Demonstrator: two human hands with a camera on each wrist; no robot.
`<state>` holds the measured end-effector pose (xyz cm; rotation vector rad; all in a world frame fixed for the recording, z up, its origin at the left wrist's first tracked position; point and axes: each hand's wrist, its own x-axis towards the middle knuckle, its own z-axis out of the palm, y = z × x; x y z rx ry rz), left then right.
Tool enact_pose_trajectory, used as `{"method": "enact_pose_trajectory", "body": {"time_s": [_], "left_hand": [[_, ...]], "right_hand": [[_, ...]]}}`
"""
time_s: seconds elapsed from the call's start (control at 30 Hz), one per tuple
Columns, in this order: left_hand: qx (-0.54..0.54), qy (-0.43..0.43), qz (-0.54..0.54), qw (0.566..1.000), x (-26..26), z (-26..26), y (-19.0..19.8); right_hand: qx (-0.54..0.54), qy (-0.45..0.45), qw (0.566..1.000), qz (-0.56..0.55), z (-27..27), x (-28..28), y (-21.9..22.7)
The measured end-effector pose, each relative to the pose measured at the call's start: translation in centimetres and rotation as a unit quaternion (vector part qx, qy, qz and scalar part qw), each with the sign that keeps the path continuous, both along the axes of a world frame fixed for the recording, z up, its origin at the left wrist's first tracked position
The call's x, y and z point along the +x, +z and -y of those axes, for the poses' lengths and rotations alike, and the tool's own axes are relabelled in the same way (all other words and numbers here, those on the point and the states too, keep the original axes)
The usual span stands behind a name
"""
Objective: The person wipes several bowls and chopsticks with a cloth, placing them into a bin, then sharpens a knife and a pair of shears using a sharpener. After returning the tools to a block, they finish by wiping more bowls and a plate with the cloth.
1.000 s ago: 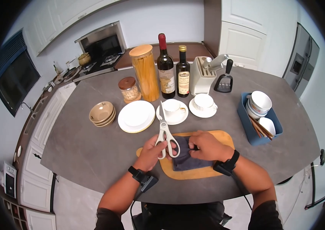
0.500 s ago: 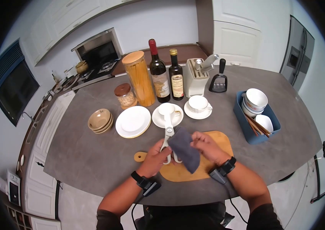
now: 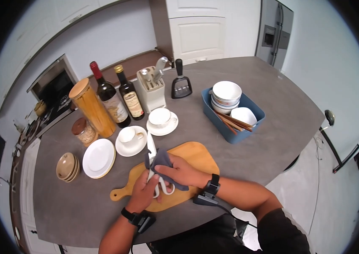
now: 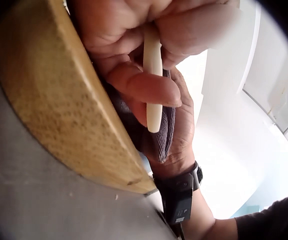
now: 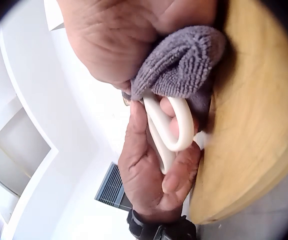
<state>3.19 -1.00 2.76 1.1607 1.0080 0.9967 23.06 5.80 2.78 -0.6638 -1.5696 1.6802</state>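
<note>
A pair of white-handled kitchen scissors points away from the person, over the wooden cutting board. My left hand holds them by the handles; in the right wrist view the white handle loops lie among its fingers. With my right hand I grip a dark grey cloth, folded around the scissors near the pivot, thumb on top. The cloth's ribbed weave shows close up, bunched under the right hand. It hides the pivot and the lower part of the blades.
Beyond the board stand two cups on saucers, white plates and brown bowls. Behind them are a pasta jar, two bottles and a knife block. A blue bin with bowls and chopsticks sits right.
The right hand has lifted the cloth off the board and brought it left, around the scissors. The left hand keeps holding the handles. The head view has swung right.
</note>
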Motion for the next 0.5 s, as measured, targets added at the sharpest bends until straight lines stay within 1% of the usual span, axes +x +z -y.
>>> {"method": "enact_pose_trajectory", "body": {"time_s": [0.03,0.07,0.1,0.17,0.2,0.27,0.3,0.33,0.37,0.4,0.43,0.47,0.5], "left_hand": [[-0.012,0.0,0.003,1.0,0.0,0.1,0.1],[0.0,-0.018,-0.01,1.0,-0.2,0.1,0.2],[-0.005,-0.02,-0.01,1.0,-0.3,0.0,0.2],[0.024,-0.049,-0.062,0.997,-0.6,-0.2,0.2],[0.023,-0.053,-0.062,0.996,-1.0,-0.3,0.1],[0.091,-0.045,-0.191,0.976,-1.5,-0.4,-0.3],[0.023,-0.056,-0.105,0.993,-1.2,-0.1,0.6],[0.075,-0.028,-0.14,0.987,-1.0,0.0,0.6],[0.069,-0.012,-0.123,0.99,-1.2,-0.3,-0.2],[0.024,0.017,-0.102,0.994,-1.8,-0.4,-1.6],[-0.017,0.022,-0.079,0.996,-1.1,0.1,-0.1],[0.008,0.064,-0.095,0.993,-1.8,-0.1,-2.3],[0.012,0.041,-0.094,0.995,-2.6,-0.2,-3.5]], "right_hand": [[-0.011,0.011,1.0,-0.003,-0.1,-0.1,0.1],[-0.022,0.025,0.999,-0.007,-0.3,-0.2,0.0],[-0.026,0.024,0.999,-0.007,-0.8,-0.2,0.0],[-0.046,0.061,0.997,0.014,-1.8,-0.3,0.0],[-0.048,0.057,0.997,0.013,-2.1,-0.7,-0.5],[0.034,0.044,0.998,-0.002,-2.6,-1.2,-1.5],[0.051,0.025,0.998,0.008,-2.3,-1.1,-1.1],[0.032,0.013,0.998,0.045,-1.9,-0.8,-0.1],[0.05,0.032,0.996,0.071,-2.6,-0.6,-0.5],[0.064,0.026,0.997,0.039,-2.8,-0.6,-0.8],[0.052,0.015,0.999,0.004,-2.8,-1.3,-1.5],[0.003,0.04,0.999,-0.019,-2.2,-0.9,-0.3],[0.006,0.017,1.0,-0.019,-2.5,-1.0,-0.6]]}}
